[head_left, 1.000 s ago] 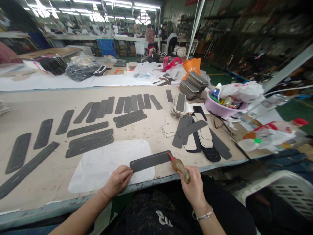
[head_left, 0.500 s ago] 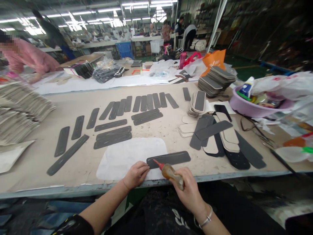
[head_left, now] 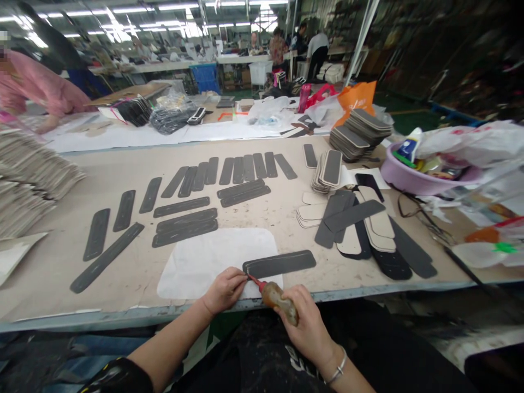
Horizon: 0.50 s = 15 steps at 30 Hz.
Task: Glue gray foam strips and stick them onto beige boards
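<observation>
Fingers (head_left: 238, 277) on strip (head_left: 282, 264), dark grey, round-cornered

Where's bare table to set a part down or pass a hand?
Between the farther strip pair and the strip pile; also between the diagonal strip and white sheet. Crowded: right, at pile and basin; and where the left hand holds the worked strip and the right hand the bottle.

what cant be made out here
All in the head view:
How full the squeeze bottle in the right hand is: its mottled wall hides it.
Whether the red nozzle touches the dark strip: too small.
The strip's near-left corner: covered by the left hand.
The pale stack: cut off by the left edge.
The purple basin's contents: partly covered by a plastic bag.
</observation>
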Each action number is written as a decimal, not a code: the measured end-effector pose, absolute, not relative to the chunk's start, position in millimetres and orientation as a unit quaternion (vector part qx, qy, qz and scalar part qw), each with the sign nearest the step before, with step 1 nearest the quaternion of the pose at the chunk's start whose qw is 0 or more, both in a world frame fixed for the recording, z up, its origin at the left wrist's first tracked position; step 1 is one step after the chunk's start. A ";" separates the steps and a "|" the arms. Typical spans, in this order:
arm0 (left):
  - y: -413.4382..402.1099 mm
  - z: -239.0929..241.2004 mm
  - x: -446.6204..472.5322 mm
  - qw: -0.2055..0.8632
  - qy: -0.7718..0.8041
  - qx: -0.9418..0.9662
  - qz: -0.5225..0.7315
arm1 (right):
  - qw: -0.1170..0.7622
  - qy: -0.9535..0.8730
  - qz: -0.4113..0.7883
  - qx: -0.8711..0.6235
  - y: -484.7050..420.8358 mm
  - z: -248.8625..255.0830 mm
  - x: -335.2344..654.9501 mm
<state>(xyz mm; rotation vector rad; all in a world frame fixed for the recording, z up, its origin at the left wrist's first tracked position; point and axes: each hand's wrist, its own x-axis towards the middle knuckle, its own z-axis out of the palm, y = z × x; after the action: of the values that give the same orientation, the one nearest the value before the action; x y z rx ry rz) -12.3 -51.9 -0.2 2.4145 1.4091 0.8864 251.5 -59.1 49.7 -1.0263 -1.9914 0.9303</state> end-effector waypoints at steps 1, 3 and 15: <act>-51.9 0.0 -12.3 0.102 0.477 0.819 0.302 | 0.350 -0.768 0.356 -0.402 -60.4 50.2 254.7; -52.0 0.3 -12.5 0.099 0.474 0.820 0.306 | 0.354 -0.764 0.342 -0.418 -61.7 50.9 263.2; -46.7 5.0 -16.0 0.107 0.458 0.833 0.291 | 0.411 -0.720 0.168 -0.533 -52.9 33.6 340.1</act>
<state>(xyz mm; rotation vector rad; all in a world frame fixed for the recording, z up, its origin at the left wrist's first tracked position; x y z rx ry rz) -16.0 -46.7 5.0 2.4514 1.3484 0.8580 340.1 -52.9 33.6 -1.3415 -1.8123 0.4219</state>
